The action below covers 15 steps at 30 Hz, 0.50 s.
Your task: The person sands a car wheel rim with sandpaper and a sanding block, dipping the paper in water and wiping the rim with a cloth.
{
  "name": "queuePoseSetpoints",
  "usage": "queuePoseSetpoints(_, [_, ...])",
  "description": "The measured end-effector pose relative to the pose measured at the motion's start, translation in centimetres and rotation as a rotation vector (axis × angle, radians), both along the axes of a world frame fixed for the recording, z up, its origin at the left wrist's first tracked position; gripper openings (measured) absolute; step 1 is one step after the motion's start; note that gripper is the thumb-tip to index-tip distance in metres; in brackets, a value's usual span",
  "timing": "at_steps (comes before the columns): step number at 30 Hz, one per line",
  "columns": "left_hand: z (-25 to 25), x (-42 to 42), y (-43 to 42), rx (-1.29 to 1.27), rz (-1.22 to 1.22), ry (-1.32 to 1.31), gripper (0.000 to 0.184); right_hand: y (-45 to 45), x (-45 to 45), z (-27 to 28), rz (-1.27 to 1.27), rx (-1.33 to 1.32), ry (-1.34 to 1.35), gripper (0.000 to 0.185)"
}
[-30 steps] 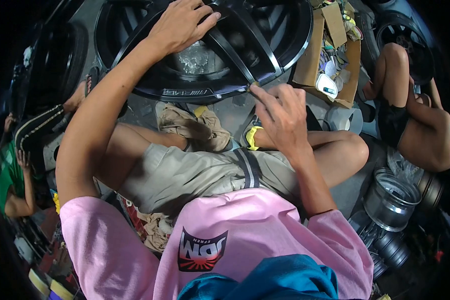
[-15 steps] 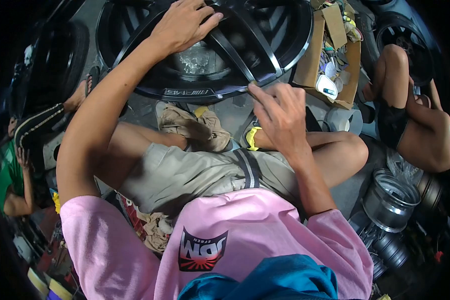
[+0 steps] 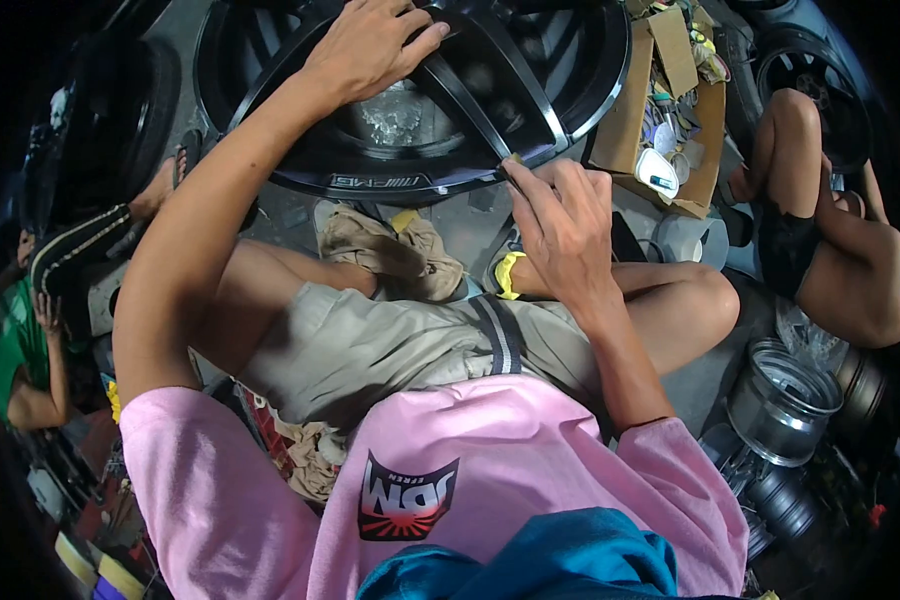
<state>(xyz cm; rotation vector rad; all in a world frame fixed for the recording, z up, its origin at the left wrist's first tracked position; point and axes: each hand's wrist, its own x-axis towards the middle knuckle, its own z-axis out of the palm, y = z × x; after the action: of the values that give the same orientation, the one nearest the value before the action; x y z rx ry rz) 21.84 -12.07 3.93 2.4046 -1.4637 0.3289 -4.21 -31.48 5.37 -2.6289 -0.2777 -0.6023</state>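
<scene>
A large black wheel rim [image 3: 400,183] with bright-edged spokes and lettering on its lower lip fills the top centre. My left hand [image 3: 375,45] rests on its hub area, fingers bent, thumb apart, nothing visible in it. At the lower right lip, where a spoke meets the edge, my right hand [image 3: 565,210] pinches a small, thin brownish piece [image 3: 511,162] against the rim. Most of that piece is hidden by the fingers. Under the rim, a tan cloth [image 3: 390,250] lies over my foot.
An open cardboard box [image 3: 705,150] of small supplies stands right of the rim. Silver rims [image 3: 785,400] are stacked at the lower right. One person [image 3: 790,220] sits at the right, another in green [image 3: 25,350] at the left.
The rim has shifted very slightly to the right. My right fingertips have moved a little up and right along its edge; my left hand stays on the hub area.
</scene>
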Motion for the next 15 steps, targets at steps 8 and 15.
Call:
queuePoseSetpoints(8, [0.0,-0.1,0.1,-0.018,-0.020,-0.014,0.031,0.3,0.1,0.0,-0.002,-0.004,0.002,0.037])
queuePoseSetpoints(15, [-0.1,-0.1,0.0,-0.023,-0.011,0.001,0.030,-0.1,-0.4,0.1,0.017,-0.031,0.055,0.050])
